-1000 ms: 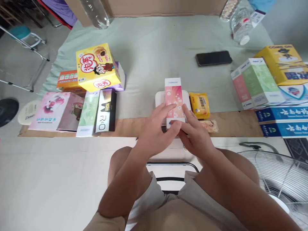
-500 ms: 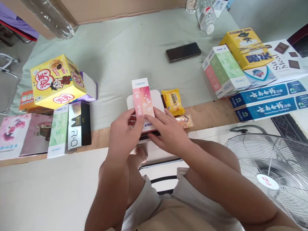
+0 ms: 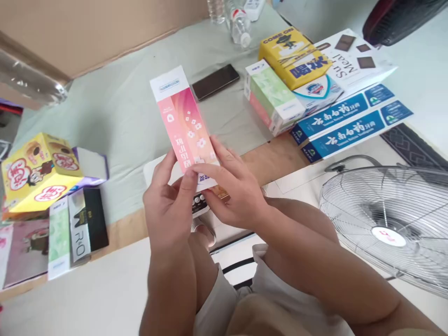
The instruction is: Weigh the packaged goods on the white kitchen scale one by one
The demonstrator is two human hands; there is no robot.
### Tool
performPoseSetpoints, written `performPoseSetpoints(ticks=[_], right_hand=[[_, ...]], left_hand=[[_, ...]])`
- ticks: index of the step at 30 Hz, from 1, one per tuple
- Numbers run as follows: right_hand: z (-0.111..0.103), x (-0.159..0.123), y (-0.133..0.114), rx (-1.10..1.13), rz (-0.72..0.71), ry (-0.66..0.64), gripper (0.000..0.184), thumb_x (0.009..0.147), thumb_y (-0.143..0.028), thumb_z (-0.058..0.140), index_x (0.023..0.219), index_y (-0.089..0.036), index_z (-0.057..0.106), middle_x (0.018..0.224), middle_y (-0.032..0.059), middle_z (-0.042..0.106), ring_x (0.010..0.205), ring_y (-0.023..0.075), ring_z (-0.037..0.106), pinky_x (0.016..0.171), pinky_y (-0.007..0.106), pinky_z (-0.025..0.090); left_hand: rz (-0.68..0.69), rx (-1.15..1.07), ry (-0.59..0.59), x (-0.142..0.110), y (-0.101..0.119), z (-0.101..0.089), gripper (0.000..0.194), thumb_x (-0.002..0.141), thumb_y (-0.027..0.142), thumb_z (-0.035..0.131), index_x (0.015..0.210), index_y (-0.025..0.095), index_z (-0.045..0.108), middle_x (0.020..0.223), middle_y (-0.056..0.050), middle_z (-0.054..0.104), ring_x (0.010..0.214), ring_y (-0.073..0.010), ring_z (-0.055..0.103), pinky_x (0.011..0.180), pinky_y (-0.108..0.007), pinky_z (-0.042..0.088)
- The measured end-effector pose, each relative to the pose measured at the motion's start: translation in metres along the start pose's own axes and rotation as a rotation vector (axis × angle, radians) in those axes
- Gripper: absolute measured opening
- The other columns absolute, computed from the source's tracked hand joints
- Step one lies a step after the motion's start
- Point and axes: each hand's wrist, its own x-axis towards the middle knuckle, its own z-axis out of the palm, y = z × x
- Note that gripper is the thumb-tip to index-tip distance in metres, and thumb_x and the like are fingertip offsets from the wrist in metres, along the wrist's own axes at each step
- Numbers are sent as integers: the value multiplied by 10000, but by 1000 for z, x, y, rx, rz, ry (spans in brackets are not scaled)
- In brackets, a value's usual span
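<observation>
A long pink-and-white carton with white flowers printed on it is tilted up between my hands, its far end pointing away from me. My left hand grips its near left edge, thumb on the front. On the near right edge, my right hand closes with fingers over the face and thumb below. Underneath lies a white device with a dark, buttoned front edge, mostly covered by the carton and hands. A bit of an orange packet shows below the carton.
Left on the table stand a yellow snack box, a black-and-white box and other cartons. A phone lies beyond my hands. At right are two blue toothpaste boxes, a yellow pack and bottles. A fan stands on the floor.
The pink carton has been raised toward the camera and tilted leftward, held in both hands. The view has turned right, so the table things appear shifted left.
</observation>
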Motion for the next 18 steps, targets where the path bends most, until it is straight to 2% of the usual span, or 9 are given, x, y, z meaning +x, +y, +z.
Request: performPoseSetpoints(ticks=[3, 6, 8, 10, 14, 18], right_hand=[[-20, -8, 20, -16, 90, 53, 477, 965, -219, 461, 1420, -241, 603, 1656, 149, 513, 1617, 240, 420, 1250, 507, 477], [-38, -18, 38, -30, 220, 139, 536, 975, -254, 487, 1509, -207, 499, 1693, 180, 441, 1647, 281, 357, 1276, 532, 455], [-47, -24, 48, -59, 322, 167, 578, 986, -264, 488, 1558, -202, 432, 1706, 186, 396, 1671, 315, 286, 1295, 573, 422], [-53, -27, 53, -74, 433, 176, 604, 996, -266, 477, 1591, -215, 384, 1714, 190, 349, 1677, 346, 245, 1283, 614, 418], [-62, -27, 54, -12, 562, 180, 574, 994, -239, 442, 1565, -221, 392, 1667, 207, 326, 1634, 329, 311, 1237, 608, 464], [-71, -25, 49, 61, 644, 40, 559, 956, -254, 467, 1512, -199, 464, 1652, 213, 324, 1587, 347, 378, 1237, 605, 459]], left_hand=[[-30, -5, -135, 8, 3, 36, 467, 1019, 510, 647, 1450, 333, 619, 1550, -62, 634, 1338, -285, 701, 986, -370, 675], [-78, 75, -220, 19, 0, 73, 475, 1024, 537, 623, 1437, 303, 598, 1568, -99, 605, 1291, -286, 729, 944, -359, 678], [-125, 173, -213, 26, -4, 94, 486, 1019, 508, 636, 1450, 291, 577, 1604, -120, 556, 1317, -300, 712, 1005, -404, 662], [-145, 269, -178, 34, -8, 112, 491, 1026, 449, 634, 1478, 276, 557, 1631, -133, 516, 1427, -314, 630, 1138, -464, 594], [-87, 364, -97, 51, -11, 134, 502, 1047, 427, 592, 1524, 296, 502, 1609, -124, 519, 1570, -313, 466, 1276, -496, 458], [-94, 530, -84, 70, -12, 143, 577, 1048, 336, 536, 1603, 242, 408, 1586, -166, 517, 1569, -326, 462, 1283, -508, 438]])
